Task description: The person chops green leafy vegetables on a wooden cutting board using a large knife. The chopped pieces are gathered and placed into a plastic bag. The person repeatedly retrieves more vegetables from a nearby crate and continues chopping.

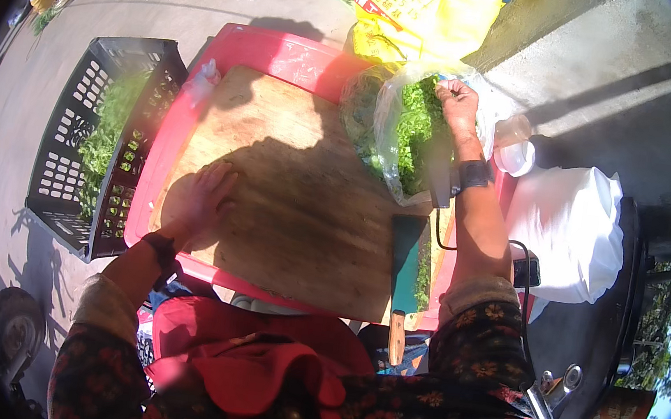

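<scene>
My left hand (pixel 207 198) lies spread over the left part of a wooden board (pixel 311 207), which rests on a red plastic table (pixel 255 45). Nothing is held in it. At the board's far right stands a clear plastic bag (pixel 388 104) of green leafy vegetables (pixel 414 125). My right hand (pixel 459 102) is at the bag's upper right edge with its fingers bent together; whether they pinch the leaves or the plastic is hidden. A cleaver with a wooden handle (pixel 396 337) lies at the board's right edge, with green bits beside its blade (pixel 407 261).
A black plastic crate (pixel 71 136) with greens stands left of the table. Behind the bag is a yellow printed sack (pixel 426 9). To the right are a clear container (pixel 512 130), a white cloth-like bundle (pixel 563 229) and a dark device (pixel 525 273).
</scene>
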`<state>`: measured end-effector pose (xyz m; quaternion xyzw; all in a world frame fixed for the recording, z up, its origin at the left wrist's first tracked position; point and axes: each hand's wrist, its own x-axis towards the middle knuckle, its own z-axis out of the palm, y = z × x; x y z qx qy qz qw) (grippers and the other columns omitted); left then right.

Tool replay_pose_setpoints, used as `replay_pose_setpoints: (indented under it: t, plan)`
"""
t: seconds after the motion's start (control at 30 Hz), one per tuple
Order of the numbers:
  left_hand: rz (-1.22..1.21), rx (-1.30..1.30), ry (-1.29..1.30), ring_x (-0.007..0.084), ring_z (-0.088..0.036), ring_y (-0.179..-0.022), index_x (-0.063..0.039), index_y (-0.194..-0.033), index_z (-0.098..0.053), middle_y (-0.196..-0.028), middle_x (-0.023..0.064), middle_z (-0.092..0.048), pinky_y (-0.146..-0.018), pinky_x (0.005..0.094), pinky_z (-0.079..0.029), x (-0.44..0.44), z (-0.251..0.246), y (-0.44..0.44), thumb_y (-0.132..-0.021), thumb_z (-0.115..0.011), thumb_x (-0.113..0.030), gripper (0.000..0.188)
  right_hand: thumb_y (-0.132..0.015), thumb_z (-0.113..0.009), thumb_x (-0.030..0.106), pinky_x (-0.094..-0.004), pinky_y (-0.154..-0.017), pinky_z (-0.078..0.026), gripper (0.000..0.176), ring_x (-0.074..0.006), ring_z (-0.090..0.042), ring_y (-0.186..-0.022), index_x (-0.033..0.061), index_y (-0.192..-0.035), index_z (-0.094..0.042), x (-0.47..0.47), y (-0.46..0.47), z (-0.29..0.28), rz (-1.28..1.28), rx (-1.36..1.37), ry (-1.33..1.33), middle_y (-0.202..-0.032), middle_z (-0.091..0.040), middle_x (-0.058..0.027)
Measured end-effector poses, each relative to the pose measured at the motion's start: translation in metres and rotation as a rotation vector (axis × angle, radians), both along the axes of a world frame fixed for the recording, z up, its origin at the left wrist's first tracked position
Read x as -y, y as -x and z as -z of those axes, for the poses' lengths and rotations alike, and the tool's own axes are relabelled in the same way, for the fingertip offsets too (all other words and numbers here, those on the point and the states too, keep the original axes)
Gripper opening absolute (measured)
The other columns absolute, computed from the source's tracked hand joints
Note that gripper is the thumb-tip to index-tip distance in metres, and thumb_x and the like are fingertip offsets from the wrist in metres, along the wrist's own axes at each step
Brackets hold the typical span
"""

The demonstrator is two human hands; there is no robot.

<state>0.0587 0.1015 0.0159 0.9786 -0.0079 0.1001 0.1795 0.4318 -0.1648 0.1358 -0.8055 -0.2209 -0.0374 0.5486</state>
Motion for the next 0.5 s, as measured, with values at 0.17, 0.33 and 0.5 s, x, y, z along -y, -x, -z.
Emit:
replay_pose_setpoints:
  t: [0.17, 0.33, 0.5]
  plan:
    - [-0.025, -0.067, -0.055, 0.0324, -0.028, -0.124, -0.002, -0.126, -0.037, -0.132, 0.0168, -0.032, -0.103, 0.0447, -0.021, 0.011, -0.015, 0.005, -0.078, -0.055, -0.02, 0.054, -0.082, -0.054, 0.002, -0.0157, -0.038, -0.025, 0.006, 0.0, -0.033, -0.043, 0.0035, -0.081, -0.06, 0.051, 0.121, -0.048, -0.177, -0.269, -0.313, -0.056, -0.048, 0.0052]
    - [-0.044, -0.105, -0.06, 0.0321, -0.03, -0.124, -0.002, -0.125, -0.041, -0.132, 0.0159, -0.036, -0.102, 0.0406, -0.025, 0.016, -0.012, 0.002, -0.077, -0.054, -0.011, 0.051, -0.073, -0.059, 0.006, -0.031, -0.054, -0.044, 0.009, -0.0198, -0.055, -0.064, 0.0001, -0.072, -0.052, 0.113, 0.312, 0.021, -0.65, 0.066, 0.29, -0.071, -0.054, -0.0073]
    - [0.002, -0.063, -0.118, 0.0331, -0.031, -0.124, -0.002, -0.125, -0.04, -0.132, 0.0168, -0.035, -0.102, 0.0417, -0.024, 0.004, 0.006, -0.002, -0.079, -0.052, -0.011, 0.049, -0.074, -0.05, 0.011, -0.0371, -0.067, -0.048, 0.014, -0.0287, -0.053, -0.095, 0.0019, -0.084, -0.054, 0.148, 0.389, 0.08, -0.632, 0.115, 0.751, -0.097, -0.054, -0.0142]
